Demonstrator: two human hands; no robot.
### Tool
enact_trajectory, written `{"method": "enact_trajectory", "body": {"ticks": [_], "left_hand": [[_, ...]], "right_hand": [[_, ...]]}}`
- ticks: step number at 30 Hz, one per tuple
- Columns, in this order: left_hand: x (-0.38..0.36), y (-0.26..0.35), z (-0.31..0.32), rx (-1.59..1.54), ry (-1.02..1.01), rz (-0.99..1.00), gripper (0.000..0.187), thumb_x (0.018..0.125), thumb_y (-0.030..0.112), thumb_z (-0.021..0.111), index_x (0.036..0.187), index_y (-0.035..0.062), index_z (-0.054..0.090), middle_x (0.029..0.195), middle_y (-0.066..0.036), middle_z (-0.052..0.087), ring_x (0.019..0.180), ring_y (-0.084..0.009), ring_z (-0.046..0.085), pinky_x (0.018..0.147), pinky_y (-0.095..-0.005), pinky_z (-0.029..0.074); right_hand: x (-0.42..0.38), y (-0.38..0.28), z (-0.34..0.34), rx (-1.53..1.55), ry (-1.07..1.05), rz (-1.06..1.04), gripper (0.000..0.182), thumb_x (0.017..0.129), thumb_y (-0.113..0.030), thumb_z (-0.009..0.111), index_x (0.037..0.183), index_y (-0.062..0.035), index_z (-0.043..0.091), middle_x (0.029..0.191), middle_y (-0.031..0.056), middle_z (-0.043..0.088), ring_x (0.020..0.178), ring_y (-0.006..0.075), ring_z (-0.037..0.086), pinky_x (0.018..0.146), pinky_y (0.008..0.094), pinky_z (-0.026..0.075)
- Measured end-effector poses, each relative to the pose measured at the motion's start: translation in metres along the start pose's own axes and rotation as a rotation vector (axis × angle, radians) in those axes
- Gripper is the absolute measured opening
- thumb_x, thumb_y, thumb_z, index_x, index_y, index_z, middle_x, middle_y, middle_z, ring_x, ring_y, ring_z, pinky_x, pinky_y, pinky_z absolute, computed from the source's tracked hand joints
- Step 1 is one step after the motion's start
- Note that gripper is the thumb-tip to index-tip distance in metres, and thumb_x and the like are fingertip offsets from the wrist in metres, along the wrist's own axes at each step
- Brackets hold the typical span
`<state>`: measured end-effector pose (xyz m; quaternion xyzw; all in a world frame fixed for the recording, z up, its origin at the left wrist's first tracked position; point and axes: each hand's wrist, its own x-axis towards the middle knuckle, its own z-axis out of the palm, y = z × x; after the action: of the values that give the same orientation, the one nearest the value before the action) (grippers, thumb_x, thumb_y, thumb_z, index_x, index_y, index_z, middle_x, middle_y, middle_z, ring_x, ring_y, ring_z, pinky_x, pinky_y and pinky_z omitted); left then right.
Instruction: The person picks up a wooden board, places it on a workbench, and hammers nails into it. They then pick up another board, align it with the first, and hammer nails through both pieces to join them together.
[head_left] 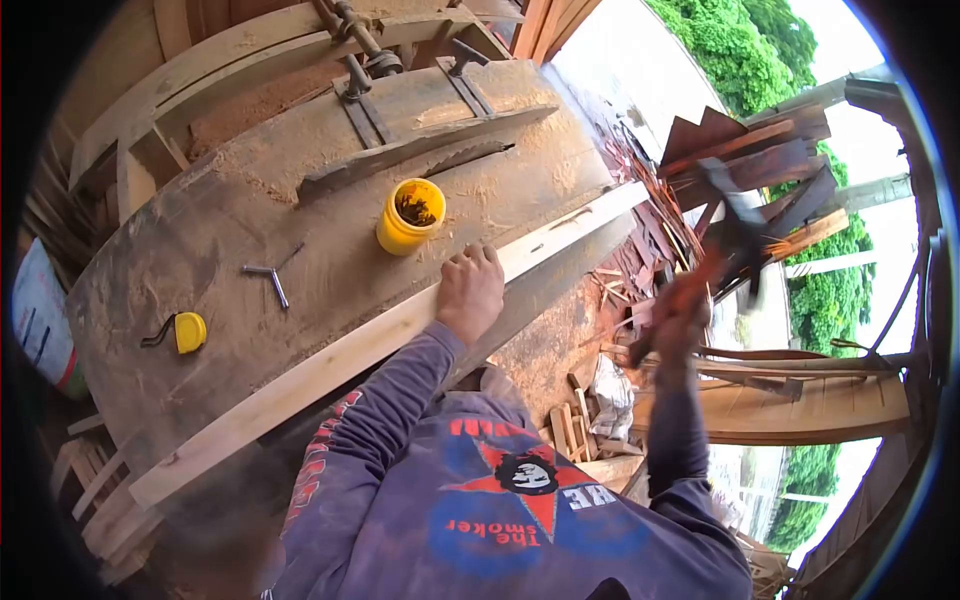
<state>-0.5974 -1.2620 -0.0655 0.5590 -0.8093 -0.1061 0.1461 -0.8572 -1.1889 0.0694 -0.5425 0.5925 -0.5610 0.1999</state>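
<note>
Plank (330,365) lies along the counter (200,230) edge, left hand (470,292) pressing it with curled fingers; right hand (678,318) grips a blurred hammer (735,245) raised alongside.

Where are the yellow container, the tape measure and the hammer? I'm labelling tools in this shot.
yellow container (404,235), head view, on its side wall.
tape measure (190,332), head view, on its yellow case.
hammer (738,226), head view, on its blurred head, raised in the right hand (672,322).

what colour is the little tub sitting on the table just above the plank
Yellow. The tub stands open with dark contents inside, clearest in the head view.
</note>
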Motion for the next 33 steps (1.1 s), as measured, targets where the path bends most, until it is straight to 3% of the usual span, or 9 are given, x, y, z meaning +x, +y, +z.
{"method": "enact_trajectory", "body": {"ticks": [2, 3, 8, 10, 12, 16, 27, 29, 33], "left_hand": [[-0.005, 0.003, 0.007, 0.076, 0.044, 0.004, 0.023, 0.092, 0.017, 0.057, 0.109, 0.0009, 0.059, 0.102, -0.016, 0.067, 0.085, -0.0255, 0.069, 0.071, -0.0371, 0.055], [-0.006, 0.004, 0.007, 0.073, 0.035, -0.002, 0.023, 0.092, 0.017, 0.057, 0.109, 0.0009, 0.059, 0.102, -0.016, 0.067, 0.085, -0.0255, 0.069, 0.071, -0.0371, 0.055], [-0.008, 0.018, 0.01, 0.148, 0.035, -0.036, 0.019, 0.093, 0.016, 0.057, 0.106, 0.0032, 0.06, 0.099, -0.017, 0.07, 0.083, -0.0259, 0.072, 0.073, -0.0378, 0.057], [-0.005, 0.016, 0.011, 0.074, 0.009, -0.041, 0.019, 0.092, 0.016, 0.057, 0.106, 0.0035, 0.061, 0.098, -0.017, 0.07, 0.084, -0.0261, 0.073, 0.073, -0.0375, 0.057], [-0.002, 0.014, 0.012, -0.002, -0.015, -0.041, 0.018, 0.092, 0.016, 0.057, 0.105, 0.0037, 0.061, 0.098, -0.016, 0.071, 0.085, -0.0262, 0.074, 0.073, -0.0372, 0.058], [0.011, 0.023, 0.013, -0.047, -0.053, -0.011, 0.02, 0.089, 0.015, 0.062, 0.105, 0.0031, 0.062, 0.095, -0.013, 0.073, 0.085, -0.0246, 0.074, 0.071, -0.0365, 0.059], [0.081, 0.083, 0.034, -0.055, -0.101, 0.034, 0.026, 0.083, 0.014, 0.067, 0.105, 0.0005, 0.063, 0.096, -0.014, 0.073, 0.087, -0.0254, 0.074, 0.073, -0.0372, 0.061], [0.097, 0.095, 0.043, -0.095, -0.1, 0.007, 0.049, 0.078, 0.029, 0.082, 0.107, -0.0036, 0.06, 0.096, -0.019, 0.073, 0.09, -0.0313, 0.074, 0.078, -0.0375, 0.061], [0.133, 0.116, 0.056, -0.088, -0.137, 0.013, 0.05, 0.078, 0.029, 0.082, 0.109, -0.0042, 0.059, 0.097, -0.02, 0.073, 0.091, -0.0324, 0.074, 0.08, -0.0391, 0.061]], "right_hand": [[0.034, -0.069, -0.035, -0.145, 0.04, -0.326, 0.067, 0.099, -0.07, 0.037, 0.101, -0.0056, 0.056, 0.06, 0.0017, 0.046, 0.048, 0.0119, 0.044, 0.045, 0.0287, 0.04], [0.036, -0.112, -0.032, -0.123, 0.124, -0.364, 0.076, 0.095, -0.077, 0.036, 0.104, -0.0042, 0.055, 0.063, 0.003, 0.046, 0.049, 0.0141, 0.044, 0.047, 0.0289, 0.041], [0.031, -0.167, -0.035, 0.354, -0.266, -0.601, 0.074, 0.091, -0.08, 0.041, 0.1, -0.0079, 0.057, 0.068, 0.0024, 0.043, 0.062, 0.0161, 0.042, 0.057, 0.0315, 0.038], [0.015, -0.153, -0.016, 0.394, -0.201, -0.563, 0.076, 0.09, -0.08, 0.043, 0.096, -0.0053, 0.056, 0.065, 0.0025, 0.041, 0.053, 0.0146, 0.037, 0.049, 0.0295, 0.035], [0.019, -0.124, -0.026, 0.557, -0.342, -0.37, 0.072, 0.092, -0.077, 0.043, 0.096, -0.0058, 0.056, 0.062, 0.0018, 0.039, 0.049, 0.0138, 0.033, 0.046, 0.0297, 0.034], [0.019, -0.102, -0.005, 0.366, 0.133, -0.063, 0.066, 0.095, -0.073, 0.044, 0.087, -0.0077, 0.047, 0.06, 0.002, 0.041, 0.048, 0.0126, 0.039, 0.046, 0.0281, 0.037], [0.023, -0.041, -0.051, 0.415, 0.16, 0.036, 0.069, 0.097, -0.073, 0.037, 0.086, -0.0067, 0.049, 0.055, 0.0001, 0.036, 0.044, 0.0105, 0.034, 0.043, 0.0258, 0.034], [0.034, -0.029, -0.063, 0.425, 0.169, 0.059, 0.066, 0.096, -0.074, 0.04, 0.087, -0.0088, 0.048, 0.056, -0.0005, 0.037, 0.044, 0.0104, 0.035, 0.044, 0.0263, 0.034], [0.058, 0.004, -0.09, 0.49, 0.183, 0.138, 0.065, 0.097, -0.073, 0.04, 0.087, -0.0092, 0.048, 0.057, -0.0001, 0.038, 0.043, 0.0105, 0.036, 0.043, 0.0265, 0.034]]}}
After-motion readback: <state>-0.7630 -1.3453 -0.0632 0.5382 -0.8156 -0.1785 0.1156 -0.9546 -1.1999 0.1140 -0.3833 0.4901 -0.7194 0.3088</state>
